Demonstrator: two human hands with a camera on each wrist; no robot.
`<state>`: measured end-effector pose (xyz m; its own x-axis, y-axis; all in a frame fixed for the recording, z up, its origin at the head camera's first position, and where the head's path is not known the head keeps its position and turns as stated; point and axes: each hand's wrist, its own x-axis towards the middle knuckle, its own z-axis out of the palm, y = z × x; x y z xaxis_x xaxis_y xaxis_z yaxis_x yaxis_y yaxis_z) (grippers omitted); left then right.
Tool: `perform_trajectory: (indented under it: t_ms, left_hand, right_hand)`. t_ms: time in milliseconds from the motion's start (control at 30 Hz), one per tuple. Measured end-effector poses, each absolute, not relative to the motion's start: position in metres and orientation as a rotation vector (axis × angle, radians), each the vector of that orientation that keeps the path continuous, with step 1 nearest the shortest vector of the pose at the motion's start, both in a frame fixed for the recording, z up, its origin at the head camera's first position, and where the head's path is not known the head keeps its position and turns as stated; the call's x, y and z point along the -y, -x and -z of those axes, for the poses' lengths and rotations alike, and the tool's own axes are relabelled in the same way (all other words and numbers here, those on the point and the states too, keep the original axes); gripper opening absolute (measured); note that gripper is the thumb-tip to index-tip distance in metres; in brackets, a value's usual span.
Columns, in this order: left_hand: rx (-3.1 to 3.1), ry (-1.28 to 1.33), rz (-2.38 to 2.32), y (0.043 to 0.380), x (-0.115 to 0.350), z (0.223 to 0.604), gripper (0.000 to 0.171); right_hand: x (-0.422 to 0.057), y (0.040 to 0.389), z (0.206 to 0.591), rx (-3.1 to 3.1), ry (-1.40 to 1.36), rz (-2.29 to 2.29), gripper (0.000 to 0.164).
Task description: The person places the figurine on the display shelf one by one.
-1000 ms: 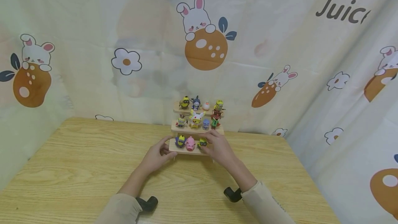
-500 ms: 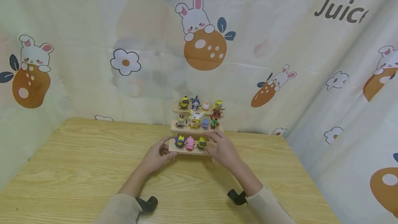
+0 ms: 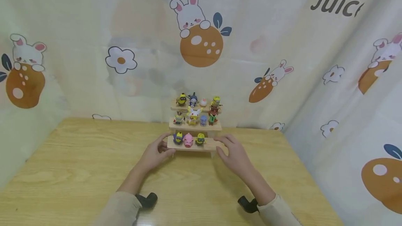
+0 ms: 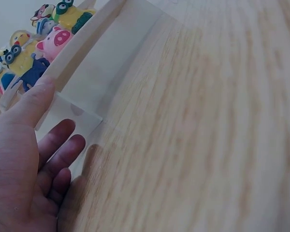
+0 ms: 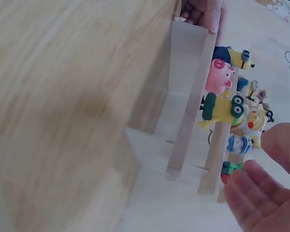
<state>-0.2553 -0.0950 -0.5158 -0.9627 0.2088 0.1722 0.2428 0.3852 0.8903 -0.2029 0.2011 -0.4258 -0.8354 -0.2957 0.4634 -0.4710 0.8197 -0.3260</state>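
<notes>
A three-tier wooden display stand [image 3: 208, 144] bears small toy figures. On its lowest step sit a figure in dark blue with a yellow head [image 3: 178, 138], a pink pig figure [image 3: 188, 140] and a yellow goggled figure [image 3: 200, 139]. My left hand [image 3: 155, 153] holds the left end of that step, thumb at the front edge; the left wrist view shows other fingers loosely curled below. By the step's right end is my right hand [image 3: 235, 156], fingers fairly straight, holding nothing. In the right wrist view a gap separates its thumb from its fingers [image 5: 261, 186].
Several figures fill the middle step [image 3: 216, 127] and top step [image 3: 174, 108]. The stand is on a wood-grain table [image 3: 94, 170], before a printed curtain [image 3: 147, 90]. Black curved pieces protrude by the left [image 3: 147, 201] and right cuffs [image 3: 248, 205].
My right hand has let go of the yellow goggled figure and drawn back to the right. The left hand stays at the stand's left end. The head view has shifted slightly.
</notes>
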Motion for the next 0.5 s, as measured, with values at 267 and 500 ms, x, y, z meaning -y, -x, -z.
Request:
perform_trajectory:
  t_ms: [267, 500]
  left_hand:
    - [2.601, 0.420, 1.657, 0.257, 0.098, 0.513, 0.071]
    - [2.631, 0.400, 1.682, 0.260, 0.098, 0.514, 0.073]
  right_hand:
    - [-0.208, 0.202, 0.430, 2.684, -0.569, -0.627, 0.037]
    - [-0.214, 0.207, 0.433, 2.773, -0.524, -0.679, 0.045]
